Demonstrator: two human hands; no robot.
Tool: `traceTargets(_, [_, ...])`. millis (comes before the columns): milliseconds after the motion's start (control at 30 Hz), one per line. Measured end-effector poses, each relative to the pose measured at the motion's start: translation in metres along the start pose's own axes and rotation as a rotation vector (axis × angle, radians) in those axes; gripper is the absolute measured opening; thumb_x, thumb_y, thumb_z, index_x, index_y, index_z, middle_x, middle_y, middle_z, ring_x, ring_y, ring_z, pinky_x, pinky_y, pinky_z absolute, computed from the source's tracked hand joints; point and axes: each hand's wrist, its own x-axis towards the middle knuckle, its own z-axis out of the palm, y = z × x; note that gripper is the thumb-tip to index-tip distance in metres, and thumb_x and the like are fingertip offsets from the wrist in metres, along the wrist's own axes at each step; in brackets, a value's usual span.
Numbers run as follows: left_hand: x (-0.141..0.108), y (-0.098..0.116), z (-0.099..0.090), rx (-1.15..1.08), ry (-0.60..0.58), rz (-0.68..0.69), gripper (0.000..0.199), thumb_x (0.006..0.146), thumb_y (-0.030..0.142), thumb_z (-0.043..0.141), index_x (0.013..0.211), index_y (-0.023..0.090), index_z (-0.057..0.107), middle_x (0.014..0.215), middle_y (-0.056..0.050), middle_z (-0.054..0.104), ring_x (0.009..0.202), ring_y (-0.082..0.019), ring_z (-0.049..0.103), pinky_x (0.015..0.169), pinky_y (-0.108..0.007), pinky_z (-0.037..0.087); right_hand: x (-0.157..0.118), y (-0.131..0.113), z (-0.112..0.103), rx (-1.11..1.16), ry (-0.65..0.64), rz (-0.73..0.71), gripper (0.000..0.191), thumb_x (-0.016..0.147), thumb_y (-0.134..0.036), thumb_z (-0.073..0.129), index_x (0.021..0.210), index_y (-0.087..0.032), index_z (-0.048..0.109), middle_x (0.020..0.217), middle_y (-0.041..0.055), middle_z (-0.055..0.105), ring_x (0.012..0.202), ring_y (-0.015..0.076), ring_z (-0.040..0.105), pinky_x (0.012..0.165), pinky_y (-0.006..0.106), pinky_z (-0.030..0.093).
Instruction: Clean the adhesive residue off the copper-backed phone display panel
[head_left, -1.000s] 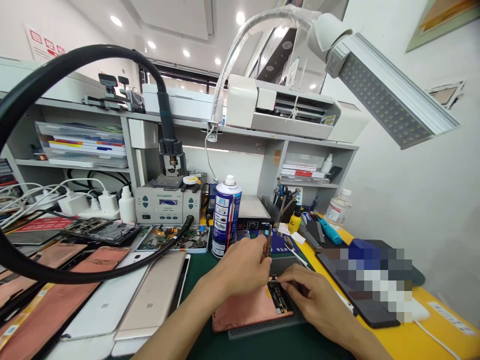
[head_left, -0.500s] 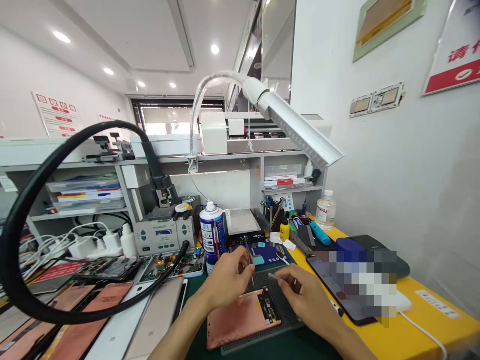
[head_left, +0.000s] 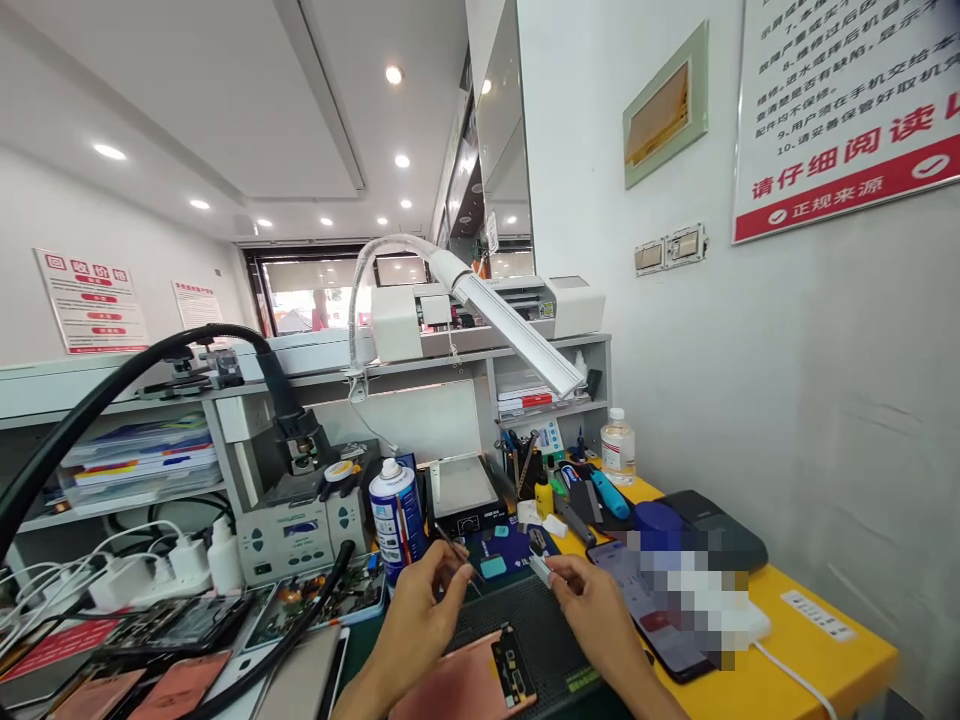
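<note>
My left hand (head_left: 421,605) is closed around slim metal tweezers (head_left: 448,543), whose tip points down over a dark perforated mat (head_left: 553,632). Between the thumb and fingers of my right hand (head_left: 596,612) is a small whitish strip-like piece (head_left: 541,570); its exact kind is unclear. Below both hands lies a copper-coloured phone panel (head_left: 450,688) with a small dark circuit section (head_left: 514,668) at its right end. Neither hand touches the panel. A blue card (head_left: 517,543) lies just beyond the mat.
A blue spray can (head_left: 395,520) stands left of my left hand. A black hose (head_left: 135,375) curves over the left side, near opened devices (head_left: 319,605). On the right, a phone (head_left: 637,605) lies on the yellow surface (head_left: 832,665). A white lamp (head_left: 517,335) hangs above.
The head view has tilted up and turned right, so the panel sits lower in the picture. The tweezers' tip has moved away from the panel; more of the whitish piece shows.
</note>
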Motion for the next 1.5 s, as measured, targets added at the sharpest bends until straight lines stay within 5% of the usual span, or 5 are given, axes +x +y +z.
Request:
traceTargets(200, [-0.007, -0.015, -0.002, -0.043, 0.1, -0.043, 0.032, 0.1, 0.051, 0.048, 0.103, 0.022, 0.058, 0.077, 0.001, 0.059, 0.068, -0.017, 0.052, 0.062, -0.026, 0.039, 0.002, -0.008, 0.0, -0.148, -0.05, 0.016, 0.022, 0.094, -0.019, 0.056, 0.103, -0.017, 0.075, 0.096, 0.0055, 0.08, 0.09, 0.0229, 0.074, 0.076, 0.03, 0.055])
traceTargets(467, [-0.01, -0.015, -0.008, -0.058, 0.187, -0.053, 0.034, 0.098, 0.053, 0.048, 0.1, 0.021, 0.06, 0.078, -0.001, 0.064, 0.067, -0.019, 0.057, 0.062, -0.028, 0.042, 0.053, -0.031, 0.02, -0.473, -0.1, 0.039, 0.019, 0.099, -0.032, 0.064, 0.109, -0.017, 0.068, 0.111, 0.0061, 0.071, 0.098, 0.0215, 0.07, 0.087, 0.042, 0.057])
traceTargets(833, [-0.01, -0.011, -0.013, -0.121, 0.225, -0.048, 0.036, 0.096, 0.055, 0.049, 0.1, 0.021, 0.063, 0.076, -0.001, 0.065, 0.064, -0.018, 0.057, 0.06, -0.027, 0.043, 0.07, -0.034, 0.022, -0.654, -0.232, -0.114, 0.025, 0.098, -0.032, 0.064, 0.118, -0.017, 0.066, 0.121, 0.0076, 0.068, 0.106, 0.0243, 0.068, 0.091, 0.045, 0.056])
traceTargets(1100, [-0.009, -0.012, -0.012, -0.129, 0.228, -0.053, 0.036, 0.096, 0.054, 0.049, 0.1, 0.021, 0.062, 0.078, -0.002, 0.066, 0.065, -0.019, 0.058, 0.062, -0.028, 0.045, 0.07, -0.046, 0.026, -0.726, -0.456, -0.38, 0.028, 0.096, -0.032, 0.067, 0.12, -0.018, 0.066, 0.129, 0.0089, 0.064, 0.115, 0.0271, 0.063, 0.098, 0.051, 0.051])
traceTargets(1500, [-0.01, -0.012, -0.011, -0.098, 0.222, -0.098, 0.036, 0.095, 0.055, 0.051, 0.101, 0.021, 0.063, 0.074, -0.002, 0.066, 0.063, -0.019, 0.06, 0.059, -0.026, 0.045, 0.084, -0.028, 0.012, -0.617, -0.315, -0.325, 0.026, 0.098, -0.03, 0.064, 0.121, -0.018, 0.065, 0.129, 0.0089, 0.065, 0.116, 0.0268, 0.063, 0.098, 0.05, 0.051])
